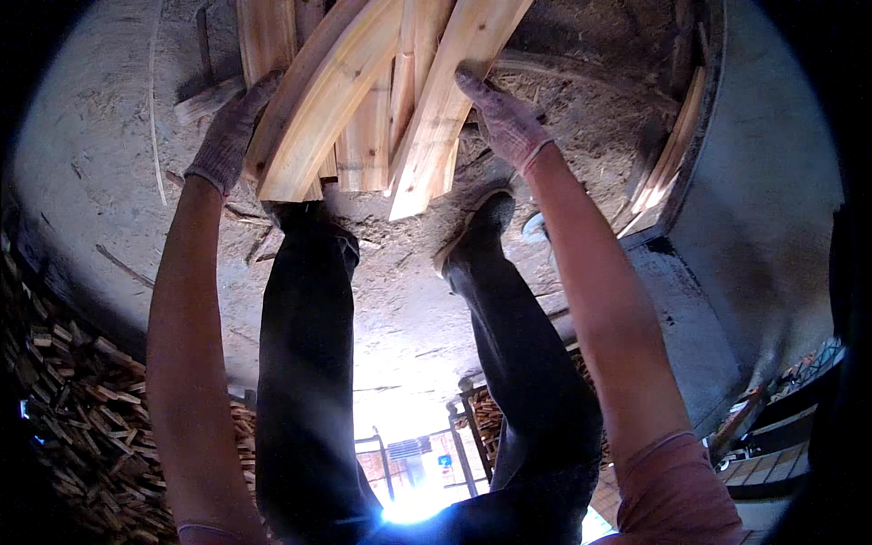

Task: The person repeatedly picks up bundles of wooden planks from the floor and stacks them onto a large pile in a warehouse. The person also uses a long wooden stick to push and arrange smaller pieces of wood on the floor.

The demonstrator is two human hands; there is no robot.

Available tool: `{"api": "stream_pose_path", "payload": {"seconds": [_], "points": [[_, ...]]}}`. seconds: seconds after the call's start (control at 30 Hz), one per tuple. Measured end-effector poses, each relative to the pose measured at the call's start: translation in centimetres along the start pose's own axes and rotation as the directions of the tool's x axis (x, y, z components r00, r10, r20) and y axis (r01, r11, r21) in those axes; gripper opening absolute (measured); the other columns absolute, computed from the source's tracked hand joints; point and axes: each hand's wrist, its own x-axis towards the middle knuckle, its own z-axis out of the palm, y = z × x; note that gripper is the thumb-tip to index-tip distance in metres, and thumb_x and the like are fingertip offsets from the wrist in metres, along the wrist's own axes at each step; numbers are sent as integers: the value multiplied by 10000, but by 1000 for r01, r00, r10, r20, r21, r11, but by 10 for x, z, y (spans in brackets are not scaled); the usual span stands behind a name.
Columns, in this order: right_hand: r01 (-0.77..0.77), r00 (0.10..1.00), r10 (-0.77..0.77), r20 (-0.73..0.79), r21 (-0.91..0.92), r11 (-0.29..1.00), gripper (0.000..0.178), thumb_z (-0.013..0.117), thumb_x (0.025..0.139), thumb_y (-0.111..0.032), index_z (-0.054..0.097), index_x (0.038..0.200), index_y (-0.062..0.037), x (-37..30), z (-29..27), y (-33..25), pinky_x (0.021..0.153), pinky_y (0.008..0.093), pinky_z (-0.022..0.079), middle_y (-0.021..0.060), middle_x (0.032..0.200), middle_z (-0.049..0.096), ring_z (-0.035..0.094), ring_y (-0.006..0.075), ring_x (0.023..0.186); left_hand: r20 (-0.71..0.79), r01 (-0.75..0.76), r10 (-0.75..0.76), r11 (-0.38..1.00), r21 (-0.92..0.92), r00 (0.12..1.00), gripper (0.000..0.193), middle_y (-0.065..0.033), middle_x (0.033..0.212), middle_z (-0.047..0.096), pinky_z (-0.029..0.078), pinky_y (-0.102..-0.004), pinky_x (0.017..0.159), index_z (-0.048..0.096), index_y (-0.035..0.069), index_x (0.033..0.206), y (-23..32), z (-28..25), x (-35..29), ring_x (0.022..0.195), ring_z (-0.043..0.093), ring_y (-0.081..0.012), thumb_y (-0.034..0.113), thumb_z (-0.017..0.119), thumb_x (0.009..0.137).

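While bent far over, both gloved hands out at a bundle of pale boards above the floor:

Left hand [229, 136]: gloved, fingers curled up against left edge of curved board [318, 100], steadying bundle from the side; how tight the grip is, can't tell (palm faces away).

Right hand [504, 120]: gloved, fingers spread fairly wide and laid flat on straight board [445, 109], fingertips at its right edge; pressing more than clasping, not closed round it.

Why held so: one hand per flank, prob. to keep loose boards together and stop them fanning out.

Boards: several pale wood lengths, overlapping, above dirt floor [100, 163] just ahead of shoes [477, 227].

Long axis: runs from near ends by the feet away toward top of view; straight board leans up-right, curved one bows same way. Cut ends point back at the legs.

Round about: sawdust and splinters on floor; more planks [668, 163] stacked at right (against a curved wall); heap of small wood offcuts [82, 409] lower left.
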Motion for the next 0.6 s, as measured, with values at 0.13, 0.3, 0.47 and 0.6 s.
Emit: {"api": "stream_pose_path", "payload": {"seconds": [0.13, 0.3, 0.47, 0.6], "points": [[87, 996, -86, 21, -62, 994, 938, 655, 862, -743, 559, 1411, 12, 15, -5, 20, 1109, 400, 464, 203, 1370, 621, 590, 288, 1287, 4, -147, 149, 966, 213, 989, 796, -196, 1191, 688, 548, -371, 892, 551, -2, 1363, 17, 37, -19, 1027, 703, -258, 577, 751, 855], [292, 956, -271, 108, -378, 879, 826, 639, 913, -675, 572, 1407, -16, -11, 18, -8, 1149, 385, 419, 188, 1403, 612, 577, 281, 1312, -19, -176, 182, 967, 183, 983, 854, -218, 1237, 661, 558, -386, 920, 484, -2, 1432, 32, 56, -50, 1089, 692, -308, 499, 809, 823], [298, 945, -290, 148, -33, 954, 789, 643, 924, -643, 569, 1434, -45, 19, 23, 27, 1170, 357, 381, 159, 1457, 580, 531, 248, 1364, 67, 16, -8, 993, -121, 998, 889, -165, 1226, 654, 527, -349, 952, 515, -42, 1407, 6, 51, -28, 1080, 655, -207, 515, 845, 797], [181, 953, -171, 251, -17, 983, 898, 622, 899, -719, 491, 1508, -71, 0, 41, -7, 1186, 359, 350, 168, 1474, 559, 491, 251, 1392, 282, 126, -74, 977, -172, 957, 766, -118, 1172, 681, 532, -346, 947, 582, -24, 1356, 7, 34, -14, 1080, 654, -182, 452, 848, 819]]}}
